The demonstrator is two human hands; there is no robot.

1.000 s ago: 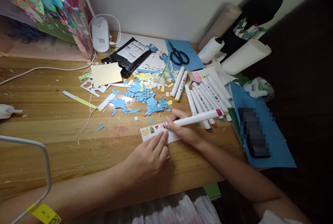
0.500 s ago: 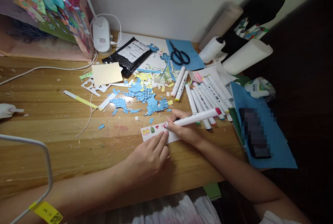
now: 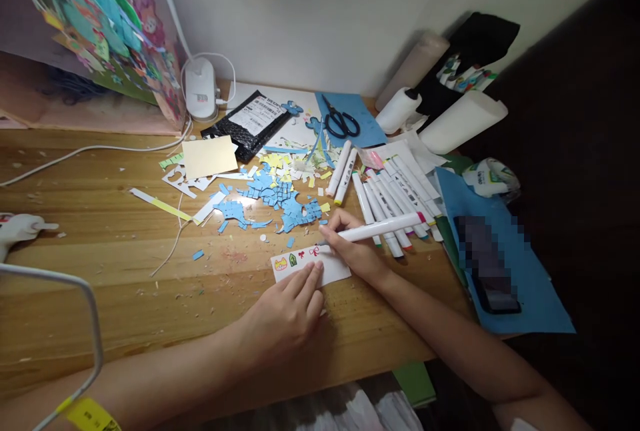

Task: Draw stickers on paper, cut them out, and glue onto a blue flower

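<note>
A white paper strip lies on the wooden table, carrying a row of small drawings: a yellow and pink figure, a green shape, a small red bow and a larger outlined red bow. My left hand rests on the strip, its fingers stretched flat across the lower edge. Between the fingers of my right hand is a white marker with a magenta-red end, slanting up to the right. Its tip is at the outlined bow; whether it touches the paper I cannot tell.
Behind the strip lie blue paper scraps. Several markers fan out at the right, near black scissors and a black parcel bag. A phone sits on blue card at the right. A white metal bar crosses the left foreground.
The camera view has tilted slightly, so the table sits lower in the picture. The marker tip has shifted a little up relative to the outlined bow. My left hand stays on the strip.
</note>
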